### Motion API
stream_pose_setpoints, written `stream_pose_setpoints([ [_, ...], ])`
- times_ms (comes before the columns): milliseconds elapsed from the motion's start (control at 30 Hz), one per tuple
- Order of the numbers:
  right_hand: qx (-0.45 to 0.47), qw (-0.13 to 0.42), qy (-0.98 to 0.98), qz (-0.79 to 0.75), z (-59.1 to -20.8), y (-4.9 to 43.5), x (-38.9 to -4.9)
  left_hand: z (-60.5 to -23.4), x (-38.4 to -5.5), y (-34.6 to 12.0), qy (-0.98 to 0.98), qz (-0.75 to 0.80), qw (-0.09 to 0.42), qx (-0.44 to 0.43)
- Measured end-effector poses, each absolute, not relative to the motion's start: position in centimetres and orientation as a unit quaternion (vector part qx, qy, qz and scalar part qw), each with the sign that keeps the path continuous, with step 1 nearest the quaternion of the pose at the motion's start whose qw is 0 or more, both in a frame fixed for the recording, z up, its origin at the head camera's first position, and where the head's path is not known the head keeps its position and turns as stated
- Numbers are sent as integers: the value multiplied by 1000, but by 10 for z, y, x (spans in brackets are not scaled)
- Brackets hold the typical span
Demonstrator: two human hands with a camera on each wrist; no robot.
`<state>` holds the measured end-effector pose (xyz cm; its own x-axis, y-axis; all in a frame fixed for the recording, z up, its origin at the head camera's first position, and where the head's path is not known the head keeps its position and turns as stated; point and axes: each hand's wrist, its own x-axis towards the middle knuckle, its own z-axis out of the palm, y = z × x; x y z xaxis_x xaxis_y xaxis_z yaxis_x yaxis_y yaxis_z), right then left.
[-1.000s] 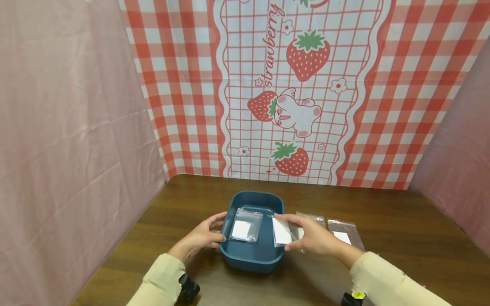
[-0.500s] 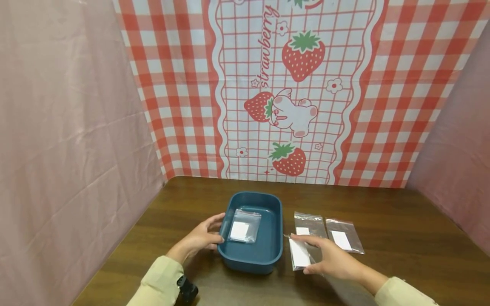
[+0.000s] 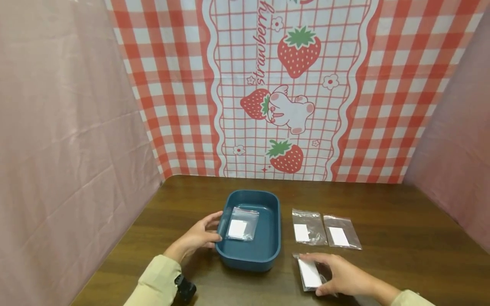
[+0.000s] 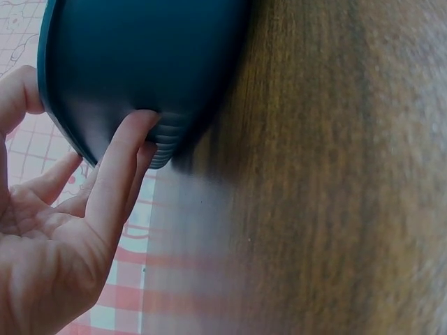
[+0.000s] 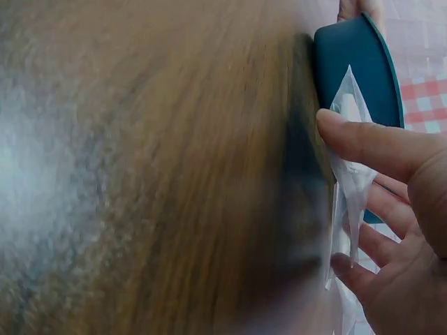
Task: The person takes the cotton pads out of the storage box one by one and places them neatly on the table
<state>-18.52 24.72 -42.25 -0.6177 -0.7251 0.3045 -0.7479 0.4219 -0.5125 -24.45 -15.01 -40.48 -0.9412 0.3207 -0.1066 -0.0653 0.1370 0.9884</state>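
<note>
My left hand (image 3: pixel 197 236) holds the left side of a blue plastic tub (image 3: pixel 250 265), thumb at the rim and fingers along the outer wall. In the left wrist view, fingertips press that wall. Inside the tub, toward its left, lies a clear zip bag (image 3: pixel 249 223) with a white piece in it. To the tub's right and nearer the front, my right hand (image 3: pixel 342 274) pinches clear zip bags (image 3: pixel 311 276) with a white piece, between thumb and fingers. In the right wrist view they look layered; how many cannot be told.
Two flat zip bags, one left (image 3: pixel 315 227) and one right (image 3: pixel 350 236), lie side by side on the brown wooden table (image 3: pixel 390 221), right of the tub. A red-and-white strawberry cloth (image 3: pixel 329 127) hangs behind, with pink cloth (image 3: pixel 76 148) along the left.
My right hand has drawn the zip bags from above the tub's right rim, rightward and toward the front of the table. My left hand stays at the tub, and the head view has shifted slightly.
</note>
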Motion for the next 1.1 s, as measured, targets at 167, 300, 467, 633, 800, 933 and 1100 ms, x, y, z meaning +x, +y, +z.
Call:
stream_pose_setpoints([
  [167,448,20,-846,289,-427,252,-186,-404,-244,-150,742,649,149,80],
  [300,473,42,-840,264,-431,253,-187,-403,-243,-149,744,647,149,77],
  [467,477,60,-844,238,-431,254,-187,-402,-243,-149,744,647,149,79],
  [633,466,51,-854,225,-433,256,-186,-403,-243,-149,743,648,151,75],
  [800,470,57,-850,231,-435,256,-187,-405,-244,-150,740,650,150,81],
  [933,470,61,-850,230,-435,256,-188,-406,-245,-151,740,650,152,83],
  [1100,469,71,-847,238,-432,256,-191,-406,-247,-151,741,648,153,87],
])
